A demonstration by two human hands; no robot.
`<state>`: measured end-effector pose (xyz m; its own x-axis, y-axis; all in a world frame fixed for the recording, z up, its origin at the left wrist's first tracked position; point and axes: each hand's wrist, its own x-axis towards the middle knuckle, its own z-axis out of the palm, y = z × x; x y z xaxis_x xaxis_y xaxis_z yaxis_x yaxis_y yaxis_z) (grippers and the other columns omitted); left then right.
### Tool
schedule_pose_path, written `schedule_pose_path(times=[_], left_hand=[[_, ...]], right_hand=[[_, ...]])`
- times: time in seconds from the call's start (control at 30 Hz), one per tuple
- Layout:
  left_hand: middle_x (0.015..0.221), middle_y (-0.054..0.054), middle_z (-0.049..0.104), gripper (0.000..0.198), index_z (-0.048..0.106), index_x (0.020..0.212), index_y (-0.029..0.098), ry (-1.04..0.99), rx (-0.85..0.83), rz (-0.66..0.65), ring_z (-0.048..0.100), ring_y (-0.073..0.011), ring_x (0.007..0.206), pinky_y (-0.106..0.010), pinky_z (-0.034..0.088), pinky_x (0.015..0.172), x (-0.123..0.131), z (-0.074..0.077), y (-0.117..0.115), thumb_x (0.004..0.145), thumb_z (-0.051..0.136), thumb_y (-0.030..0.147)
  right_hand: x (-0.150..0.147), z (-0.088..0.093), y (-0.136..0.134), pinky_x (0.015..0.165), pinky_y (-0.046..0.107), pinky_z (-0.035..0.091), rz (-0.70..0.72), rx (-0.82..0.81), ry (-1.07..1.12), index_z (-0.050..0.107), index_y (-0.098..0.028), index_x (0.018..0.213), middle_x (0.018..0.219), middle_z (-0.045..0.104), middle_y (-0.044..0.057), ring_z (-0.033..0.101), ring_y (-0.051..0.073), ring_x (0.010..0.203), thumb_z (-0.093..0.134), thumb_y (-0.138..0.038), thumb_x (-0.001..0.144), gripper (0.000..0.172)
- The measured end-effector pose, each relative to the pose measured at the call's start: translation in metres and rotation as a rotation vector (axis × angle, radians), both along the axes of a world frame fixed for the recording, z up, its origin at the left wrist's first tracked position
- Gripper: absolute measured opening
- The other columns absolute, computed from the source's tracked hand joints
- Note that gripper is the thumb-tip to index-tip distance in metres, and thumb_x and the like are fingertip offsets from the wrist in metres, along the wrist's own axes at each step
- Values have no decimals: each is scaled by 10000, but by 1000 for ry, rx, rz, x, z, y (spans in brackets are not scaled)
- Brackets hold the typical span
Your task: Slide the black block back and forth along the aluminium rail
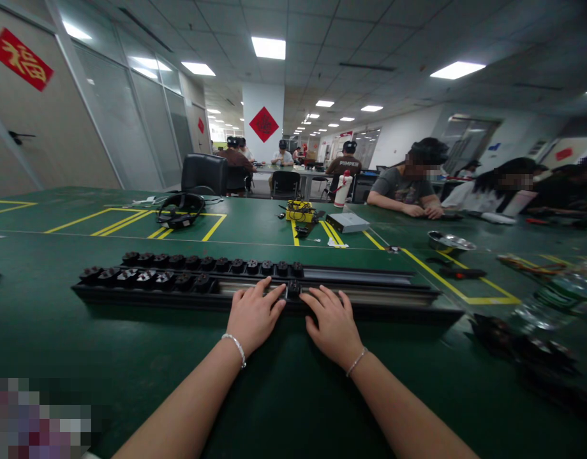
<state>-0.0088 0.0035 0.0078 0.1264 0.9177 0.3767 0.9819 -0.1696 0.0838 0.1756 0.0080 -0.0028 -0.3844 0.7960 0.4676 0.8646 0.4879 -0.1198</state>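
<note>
A long black rail (379,311) lies across the table in front of me, with a second black rail (365,275) behind it. Several black socket-like modules (145,278) sit in the left part of the front rail, and a row of similar ones lines the back rail. Between my hands, a single black module (294,289) sits in the front rail's channel. My left hand (253,313) rests on the rail just left of it, fingers spread. To its right, my right hand (332,320) lies on the rail with fingers apart; neither hand grips anything.
A headset (179,211), a yellow box with cables (300,211) and a silver box (347,222) stand farther back. At the right are a metal bowl (450,243), a plastic bottle (559,296) and dark loose parts (523,347). A person (408,182) sits across the table.
</note>
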Motion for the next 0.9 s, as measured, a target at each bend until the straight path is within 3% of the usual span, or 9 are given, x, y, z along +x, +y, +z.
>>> schedule_pose_path(times=[0.9], left_hand=[[1335, -7, 412, 396, 470, 1185, 408, -12, -17, 3, 498, -204, 1037, -403, 324, 860, 0, 1, 0, 860, 255, 478]], right_hand=[[1, -1, 2, 1009, 446, 162, -17, 5, 35, 541, -267, 1086, 1156, 564, 40, 408, 201, 1157, 431, -214, 776, 333]])
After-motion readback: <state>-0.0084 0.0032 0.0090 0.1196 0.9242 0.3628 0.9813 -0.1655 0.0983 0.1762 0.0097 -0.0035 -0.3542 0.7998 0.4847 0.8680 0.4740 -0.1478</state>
